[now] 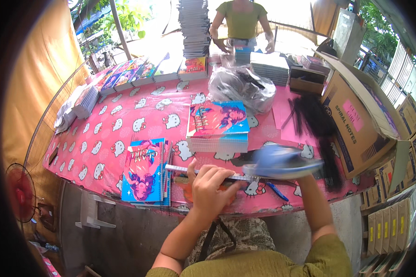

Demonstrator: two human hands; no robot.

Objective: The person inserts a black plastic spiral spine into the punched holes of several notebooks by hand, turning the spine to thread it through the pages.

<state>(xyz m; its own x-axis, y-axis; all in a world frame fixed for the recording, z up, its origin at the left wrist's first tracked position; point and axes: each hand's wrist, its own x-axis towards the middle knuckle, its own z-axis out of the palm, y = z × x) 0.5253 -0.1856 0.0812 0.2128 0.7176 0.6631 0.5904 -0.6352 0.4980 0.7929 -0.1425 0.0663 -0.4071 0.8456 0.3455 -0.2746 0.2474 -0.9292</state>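
My left hand [211,187] grips a notebook [178,170] at the table's near edge, its pale binding edge turned up and fingers over it. Just right of it, a blue and grey slipper-shaped object [284,162], smeared by motion, is at the end of my right forearm [314,203]. That object hides my right hand, whose fingers do not show. Left of my left hand lies a small stack of spiral notebooks [143,171] with bright pink and blue covers. Beyond my hands sits a taller stack of spiral notebooks [217,121]. A blue pen [277,191] lies near my right forearm.
Black binding coils [312,115] lie beside a large cardboard box [360,115] at right. A clear plastic bag [242,87] and notebook stacks [269,67] stand farther back. Another person [238,23] stands across the pink table [88,143]. A fan [21,194] is at left.
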